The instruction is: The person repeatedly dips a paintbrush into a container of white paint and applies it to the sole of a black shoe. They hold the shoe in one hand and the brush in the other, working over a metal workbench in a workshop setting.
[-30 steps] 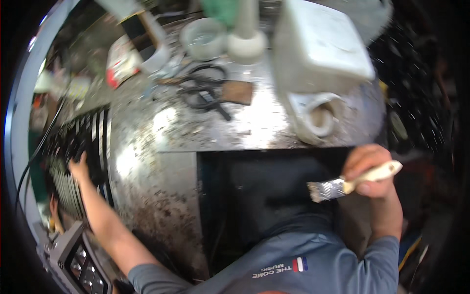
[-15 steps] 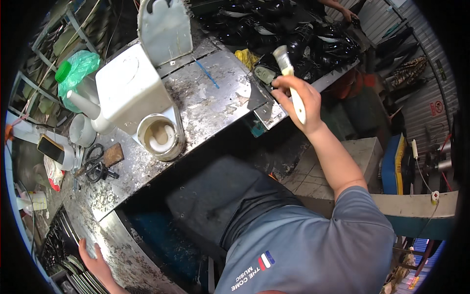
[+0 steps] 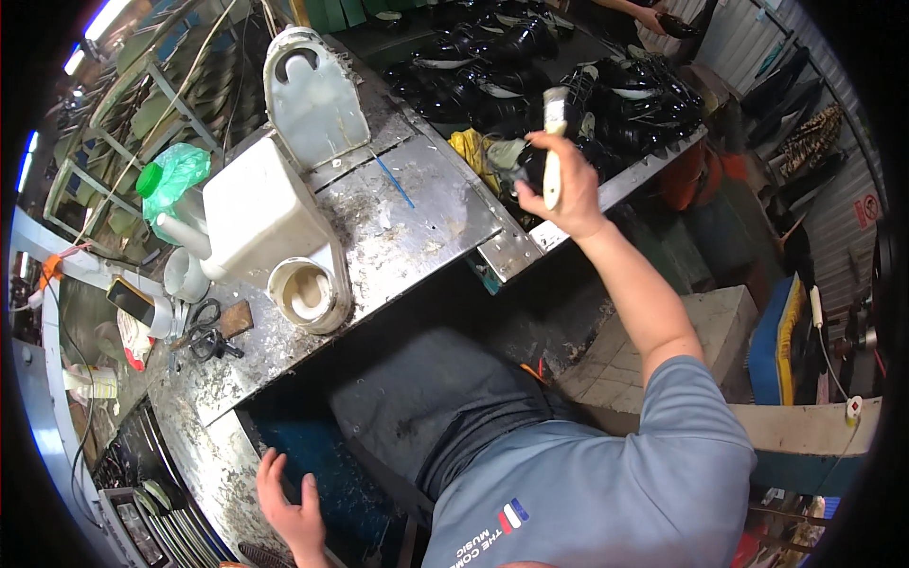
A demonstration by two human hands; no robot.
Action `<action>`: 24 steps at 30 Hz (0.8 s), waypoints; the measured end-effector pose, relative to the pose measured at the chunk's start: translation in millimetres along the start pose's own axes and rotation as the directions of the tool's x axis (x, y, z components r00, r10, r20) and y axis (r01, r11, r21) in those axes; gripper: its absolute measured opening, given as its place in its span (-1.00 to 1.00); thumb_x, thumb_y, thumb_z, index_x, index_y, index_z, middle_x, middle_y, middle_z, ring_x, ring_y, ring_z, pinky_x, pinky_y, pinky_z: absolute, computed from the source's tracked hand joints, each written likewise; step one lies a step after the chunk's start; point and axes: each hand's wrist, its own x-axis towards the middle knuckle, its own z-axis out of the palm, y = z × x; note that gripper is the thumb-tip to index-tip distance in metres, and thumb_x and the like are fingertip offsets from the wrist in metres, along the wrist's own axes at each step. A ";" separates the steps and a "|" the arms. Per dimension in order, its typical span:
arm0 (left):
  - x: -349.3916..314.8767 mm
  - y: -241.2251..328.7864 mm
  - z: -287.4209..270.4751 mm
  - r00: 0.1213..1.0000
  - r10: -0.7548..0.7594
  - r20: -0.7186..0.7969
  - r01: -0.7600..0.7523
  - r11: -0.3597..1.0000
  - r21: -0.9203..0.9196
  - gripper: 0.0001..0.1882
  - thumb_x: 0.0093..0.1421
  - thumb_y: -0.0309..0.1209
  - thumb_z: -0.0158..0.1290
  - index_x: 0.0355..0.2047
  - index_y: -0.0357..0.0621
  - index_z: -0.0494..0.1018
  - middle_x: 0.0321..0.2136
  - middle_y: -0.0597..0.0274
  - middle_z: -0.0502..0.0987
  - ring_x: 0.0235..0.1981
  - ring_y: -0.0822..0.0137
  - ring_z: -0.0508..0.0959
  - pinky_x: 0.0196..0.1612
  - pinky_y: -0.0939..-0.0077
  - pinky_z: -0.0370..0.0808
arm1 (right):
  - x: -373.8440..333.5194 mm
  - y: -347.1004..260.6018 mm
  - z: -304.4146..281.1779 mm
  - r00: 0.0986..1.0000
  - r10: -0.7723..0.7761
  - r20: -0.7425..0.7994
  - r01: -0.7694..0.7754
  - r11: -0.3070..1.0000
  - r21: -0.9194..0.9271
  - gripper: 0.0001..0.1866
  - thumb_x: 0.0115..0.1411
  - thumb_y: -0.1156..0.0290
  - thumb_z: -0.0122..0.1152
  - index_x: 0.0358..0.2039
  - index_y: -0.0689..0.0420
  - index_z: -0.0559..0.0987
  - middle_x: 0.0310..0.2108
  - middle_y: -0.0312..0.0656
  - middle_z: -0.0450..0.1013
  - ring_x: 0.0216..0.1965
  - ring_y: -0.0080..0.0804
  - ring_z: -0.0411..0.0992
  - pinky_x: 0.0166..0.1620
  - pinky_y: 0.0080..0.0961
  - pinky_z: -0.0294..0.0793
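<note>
My right hand (image 3: 582,201) grips a paintbrush (image 3: 552,175) by its pale handle, bristles pointing up, over the right end of the metal bench (image 3: 417,213). Past the brush lies a heap of glossy black pieces (image 3: 492,90), perhaps shoe parts. A yellow cloth (image 3: 471,154) sits beside that heap, near my fingers. Low on the left, my left hand (image 3: 295,516) hovers by the bench's near edge, fingers spread and holding nothing. At the bench's front edge stands a round tub (image 3: 339,303) with white paste inside. Behind it is a large white jug (image 3: 260,204).
Black-handled scissors (image 3: 206,336), a brown block (image 3: 236,319) and a phone (image 3: 131,299) are at the left. A green-capped bottle (image 3: 170,185) stands behind them. A thin blue stick (image 3: 396,183) lies on the bench. Another person's hand (image 3: 651,19) holds a black piece at the far right.
My left hand has moved right, off the left bench surface. The right hand has shifted slightly left, and the brush now stands more upright. The whole view has swung a little.
</note>
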 end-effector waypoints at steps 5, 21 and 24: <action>-8.7 19.9 35.2 0.993 0.111 0.026 -0.106 0.983 -0.152 -0.46 0.03 -0.47 0.32 0.05 -0.31 0.50 0.09 -0.07 0.55 0.13 -0.10 0.53 0.23 0.16 0.40 | 62.0 -64.9 -62.6 0.987 -0.108 -0.123 0.142 0.940 0.311 -0.19 -0.15 0.58 0.52 0.16 0.21 0.34 -0.04 -0.01 0.54 -0.06 -0.25 0.58 0.12 -0.37 0.55; -3.9 25.8 35.4 0.511 0.809 -0.290 -0.811 0.566 0.148 -0.57 0.48 -0.31 -0.12 0.32 0.07 0.23 0.10 0.10 0.53 0.23 -0.05 0.48 0.32 -0.21 0.34 | -10.0 -264.9 40.4 0.184 0.002 0.983 -0.955 -0.235 0.179 -0.20 0.25 -0.15 0.33 0.23 0.15 0.27 -0.02 -0.09 0.41 -0.06 -0.28 0.52 -0.30 -0.18 0.70; -23.8 42.5 41.3 0.797 0.465 -0.386 -0.576 0.778 -0.252 -0.51 0.40 -0.26 0.00 0.29 -0.04 0.25 0.11 -0.04 0.50 0.07 -0.05 0.58 0.19 -0.13 0.50 | -14.9 -261.0 39.4 0.068 -0.095 0.993 -0.995 -0.073 0.061 -0.16 0.26 -0.20 0.29 0.25 0.21 0.26 0.02 -0.04 0.41 0.01 -0.24 0.50 -0.27 -0.18 0.71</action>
